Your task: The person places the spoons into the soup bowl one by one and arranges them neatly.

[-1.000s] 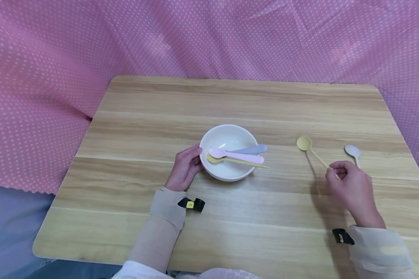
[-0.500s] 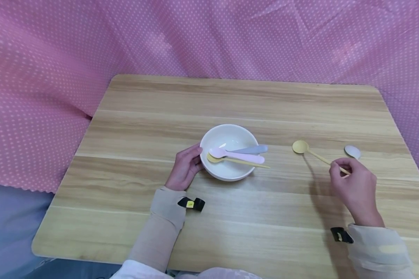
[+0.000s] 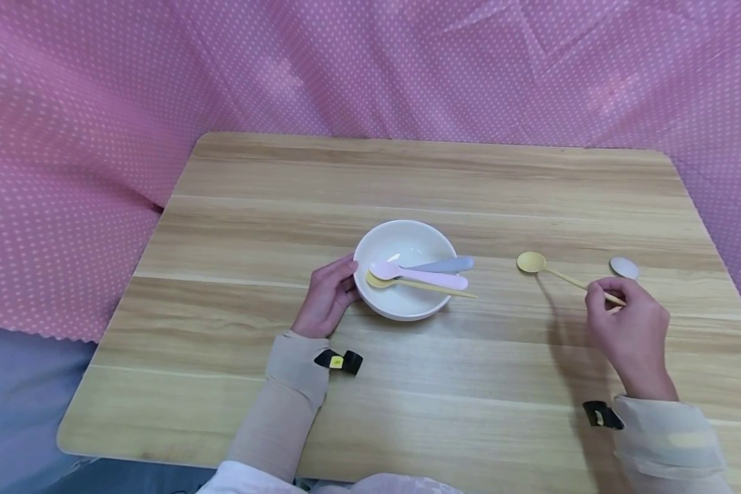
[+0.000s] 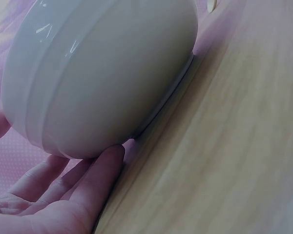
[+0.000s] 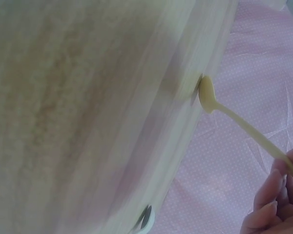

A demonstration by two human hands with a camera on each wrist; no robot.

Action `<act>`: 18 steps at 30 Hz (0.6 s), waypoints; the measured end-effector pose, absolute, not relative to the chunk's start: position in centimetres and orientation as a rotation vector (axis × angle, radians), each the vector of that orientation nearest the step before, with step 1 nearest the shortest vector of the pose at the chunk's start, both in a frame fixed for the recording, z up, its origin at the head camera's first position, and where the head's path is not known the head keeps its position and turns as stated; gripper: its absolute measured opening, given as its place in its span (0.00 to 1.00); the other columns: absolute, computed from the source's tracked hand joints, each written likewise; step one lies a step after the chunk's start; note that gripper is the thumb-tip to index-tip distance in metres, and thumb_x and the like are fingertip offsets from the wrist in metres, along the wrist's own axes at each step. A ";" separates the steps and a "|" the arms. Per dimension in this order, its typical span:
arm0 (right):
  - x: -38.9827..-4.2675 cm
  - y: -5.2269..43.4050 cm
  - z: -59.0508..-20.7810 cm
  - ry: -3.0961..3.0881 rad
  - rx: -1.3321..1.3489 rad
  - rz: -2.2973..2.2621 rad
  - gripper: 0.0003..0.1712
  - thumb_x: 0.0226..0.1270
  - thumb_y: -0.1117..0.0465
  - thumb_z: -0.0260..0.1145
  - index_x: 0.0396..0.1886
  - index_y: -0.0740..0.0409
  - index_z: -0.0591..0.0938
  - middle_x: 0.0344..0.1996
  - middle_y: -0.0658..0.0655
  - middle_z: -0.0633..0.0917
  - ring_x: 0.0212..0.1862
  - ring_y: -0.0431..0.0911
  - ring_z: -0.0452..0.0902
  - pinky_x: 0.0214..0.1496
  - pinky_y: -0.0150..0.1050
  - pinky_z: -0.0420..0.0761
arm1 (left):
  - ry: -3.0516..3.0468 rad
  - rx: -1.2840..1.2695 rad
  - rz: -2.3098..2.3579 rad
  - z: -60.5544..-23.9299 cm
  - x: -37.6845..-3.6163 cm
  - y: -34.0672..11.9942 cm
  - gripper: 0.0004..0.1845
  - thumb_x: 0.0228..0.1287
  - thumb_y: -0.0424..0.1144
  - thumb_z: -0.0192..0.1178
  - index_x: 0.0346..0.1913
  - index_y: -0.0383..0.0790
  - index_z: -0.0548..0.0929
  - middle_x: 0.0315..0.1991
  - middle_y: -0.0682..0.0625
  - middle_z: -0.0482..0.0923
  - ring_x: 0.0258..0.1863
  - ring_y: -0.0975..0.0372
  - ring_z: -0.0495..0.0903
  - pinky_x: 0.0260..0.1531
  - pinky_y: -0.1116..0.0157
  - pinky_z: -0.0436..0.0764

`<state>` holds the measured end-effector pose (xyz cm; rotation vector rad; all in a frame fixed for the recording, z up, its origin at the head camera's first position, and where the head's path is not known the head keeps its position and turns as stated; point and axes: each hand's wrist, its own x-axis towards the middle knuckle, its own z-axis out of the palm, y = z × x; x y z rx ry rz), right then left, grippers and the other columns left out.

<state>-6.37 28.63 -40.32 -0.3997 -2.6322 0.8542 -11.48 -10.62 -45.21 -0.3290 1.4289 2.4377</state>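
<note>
- Right hand (image 3: 628, 329): fingers pinched on the rear part of the handle of a yellow spoon (image 3: 546, 268). The spoon is lifted clear of the wooden table (image 3: 407, 384), its head pointing left toward the bowl and its shadow lying on the boards below. In the right wrist view the same yellow spoon (image 5: 219, 108) shows slender and tilted, with fingertips (image 5: 276, 187) closed on its far end.
- Left hand (image 3: 327, 296): set against the left wall of a white bowl (image 3: 379, 305), fingers curved along it. The left wrist view shows a thumb (image 4: 95, 183) touching the base of the bowl (image 4: 102, 73), and the other fingers lying loosely beside it. It reads as a steadying touch rather than a full grip.
- Bowl contents: three spoons lie across it, with their handles overhanging the right rim. They are a pink spoon (image 3: 420, 276), a blue spoon (image 3: 444, 264) and a second yellow spoon (image 3: 426, 286).
- On the table: a pale grey spoon (image 3: 624, 267) lies just beyond the right hand, partly hidden by it.
- Step in hand, as I judge it: the held spoon is in mid-carry, well apart from the bowl.
- Next move, as I judge it: travel left with the spoon head leading and held above the rim. Lay it in alongside the three already there without knocking their overhanging handles. The left hand should hold the bowl steady throughout.
</note>
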 end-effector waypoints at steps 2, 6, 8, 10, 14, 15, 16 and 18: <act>-6.4 28.6 -40.3 -2.616 -0.404 0.858 0.14 0.61 0.59 0.58 0.35 0.65 0.84 0.34 0.65 0.86 0.24 0.15 0.62 0.27 0.14 0.64 | 1.429 -0.323 2.439 -45.2 -11.5 -10.6 0.23 0.67 0.36 0.54 0.63 0.36 0.71 0.61 0.40 0.73 0.48 0.59 0.79 0.45 0.63 0.81; -6.5 28.4 -40.3 -2.565 -0.416 0.857 0.13 0.61 0.58 0.59 0.33 0.64 0.84 0.23 0.46 0.83 0.24 0.16 0.63 0.26 0.15 0.64 | 1.427 -0.320 2.439 -45.2 -11.5 -10.6 0.23 0.66 0.37 0.54 0.64 0.35 0.71 0.61 0.40 0.72 0.47 0.59 0.79 0.45 0.63 0.81; -6.5 28.2 -40.3 -2.537 -0.414 0.864 0.13 0.60 0.58 0.59 0.32 0.63 0.84 0.20 0.32 0.76 0.23 0.16 0.64 0.25 0.15 0.64 | 1.422 -0.322 2.440 -45.2 -11.5 -10.6 0.24 0.66 0.37 0.55 0.64 0.35 0.71 0.61 0.40 0.72 0.47 0.59 0.79 0.45 0.63 0.81; -6.6 28.1 -40.2 -2.513 -0.409 0.878 0.13 0.60 0.58 0.59 0.31 0.63 0.84 0.18 0.23 0.69 0.22 0.17 0.64 0.25 0.15 0.64 | 1.416 -0.323 2.443 -45.2 -11.5 -10.6 0.24 0.66 0.37 0.55 0.64 0.35 0.71 0.61 0.40 0.72 0.48 0.59 0.79 0.45 0.63 0.81; -6.7 27.8 -40.0 -2.494 -0.415 0.910 0.12 0.60 0.58 0.60 0.32 0.63 0.84 0.17 0.21 0.68 0.21 0.20 0.65 0.24 0.15 0.64 | 1.406 -0.322 2.446 -45.2 -11.5 -10.7 0.24 0.66 0.37 0.55 0.64 0.35 0.71 0.61 0.40 0.72 0.48 0.59 0.79 0.46 0.63 0.80; -6.7 27.7 -39.9 -2.491 -0.423 0.924 0.12 0.61 0.58 0.60 0.32 0.63 0.84 0.18 0.22 0.68 0.21 0.21 0.65 0.24 0.15 0.65 | 1.403 -0.321 2.447 -45.3 -11.6 -10.7 0.24 0.66 0.37 0.55 0.64 0.35 0.70 0.61 0.40 0.72 0.49 0.59 0.79 0.46 0.63 0.80; -6.7 27.6 -39.8 -2.487 -0.431 0.937 0.12 0.61 0.58 0.60 0.33 0.63 0.84 0.18 0.22 0.69 0.21 0.21 0.66 0.24 0.15 0.65 | 1.400 -0.323 2.447 -45.3 -11.6 -10.7 0.24 0.66 0.37 0.55 0.64 0.35 0.71 0.61 0.40 0.72 0.49 0.59 0.79 0.46 0.62 0.80; -6.6 27.3 -39.7 -2.470 -0.439 0.976 0.11 0.61 0.59 0.61 0.33 0.63 0.83 0.18 0.24 0.70 0.21 0.22 0.67 0.24 0.15 0.67 | 1.396 -0.320 2.449 -45.3 -11.6 -10.7 0.24 0.66 0.37 0.55 0.64 0.35 0.71 0.61 0.39 0.72 0.49 0.59 0.79 0.46 0.62 0.80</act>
